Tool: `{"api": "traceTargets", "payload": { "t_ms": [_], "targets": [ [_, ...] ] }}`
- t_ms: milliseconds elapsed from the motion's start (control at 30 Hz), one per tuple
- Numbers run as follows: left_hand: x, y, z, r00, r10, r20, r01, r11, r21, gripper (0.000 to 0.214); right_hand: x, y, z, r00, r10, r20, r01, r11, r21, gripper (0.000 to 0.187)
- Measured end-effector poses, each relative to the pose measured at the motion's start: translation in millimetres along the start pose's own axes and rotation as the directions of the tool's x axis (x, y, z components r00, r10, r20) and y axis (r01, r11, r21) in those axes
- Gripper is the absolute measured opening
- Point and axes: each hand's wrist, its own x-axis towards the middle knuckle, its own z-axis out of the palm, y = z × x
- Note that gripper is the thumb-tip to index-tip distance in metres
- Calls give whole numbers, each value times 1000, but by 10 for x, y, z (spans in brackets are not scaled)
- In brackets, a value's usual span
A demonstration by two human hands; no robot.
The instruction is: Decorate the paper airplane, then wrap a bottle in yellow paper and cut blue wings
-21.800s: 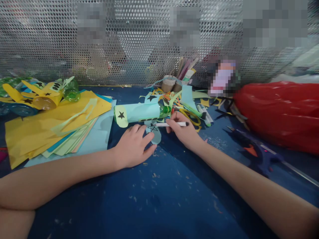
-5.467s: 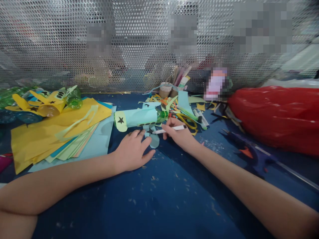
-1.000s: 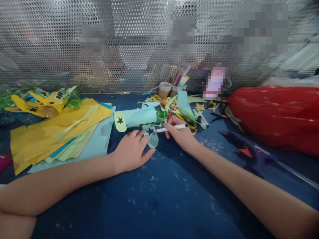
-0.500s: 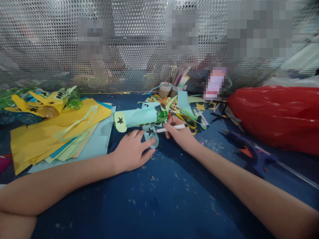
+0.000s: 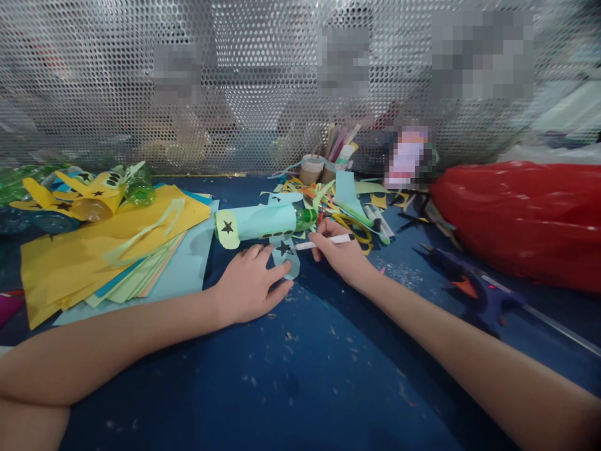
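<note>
Spanning the whole foreground, a dark blue table (image 5: 300,376) flecked with paper crumbs carries all items, backed by a perforated metal screen (image 5: 263,94). Red plastic bag (image 5: 521,213) lies at far right; a stack of yellow, green and light blue paper sheets (image 5: 107,250) lies at left, with a yellow bottle aeroplane (image 5: 79,191) behind it. A blue glue gun (image 5: 474,291) rests near the bag. At centre, a light blue paper-wrapped bottle aeroplane (image 5: 263,222) lies on its side, a black star on its pale green end, a green bottle neck at the other. Paper scraps (image 5: 347,200) are heaped just behind it. Left hand (image 5: 251,285) lies flat, fingers together, pressing the light blue paper wing (image 5: 287,260) onto the table. Right hand (image 5: 340,250) is clamped on a white marker (image 5: 326,241), its tip touching a black star (image 5: 283,248) on that wing
</note>
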Motion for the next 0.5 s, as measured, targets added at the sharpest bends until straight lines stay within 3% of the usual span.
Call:
{"api": "traceTargets", "payload": {
  "t_ms": [500],
  "targets": [
    [-1, 1, -2, 1000, -3, 8, 3, 1000, -6, 46, 4, 15, 2, 1000, 17, -11, -17, 1000, -1, 23]
  ]
}}
